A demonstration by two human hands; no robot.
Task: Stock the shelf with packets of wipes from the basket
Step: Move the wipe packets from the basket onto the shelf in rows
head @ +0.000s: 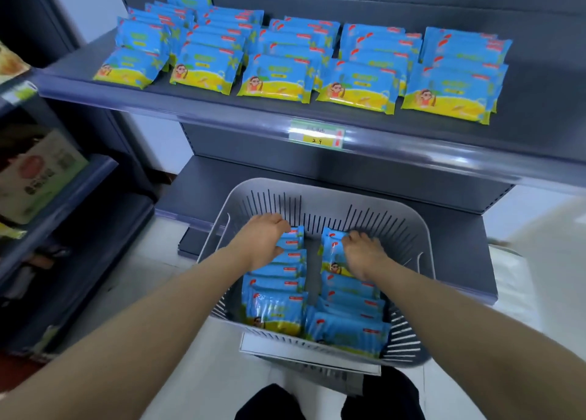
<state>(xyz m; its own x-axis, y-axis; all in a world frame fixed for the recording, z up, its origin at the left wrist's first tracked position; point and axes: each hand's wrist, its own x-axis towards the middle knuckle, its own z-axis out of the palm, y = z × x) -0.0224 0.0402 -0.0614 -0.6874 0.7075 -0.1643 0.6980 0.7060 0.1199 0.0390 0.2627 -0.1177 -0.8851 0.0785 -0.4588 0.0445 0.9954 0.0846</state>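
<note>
A grey slotted basket (409, 229) stands in front of me, below the shelf, with two rows of blue-and-yellow wipe packets (276, 305) standing in it. My left hand (264, 239) reaches into the far end of the left row, its curled fingers around the far packet (293, 240). At the far end of the right row, my right hand (364, 253) grips the top of another packet (333, 251). Above, the grey shelf (222, 108) carries several rows of the same packets (358, 86), lying overlapped.
A price tag (317, 134) sits on the shelf's front rail. A lower shelf board (203, 194) lies behind the basket. To the left stands another rack with a cardboard box (35, 172). The floor around the basket is pale tile.
</note>
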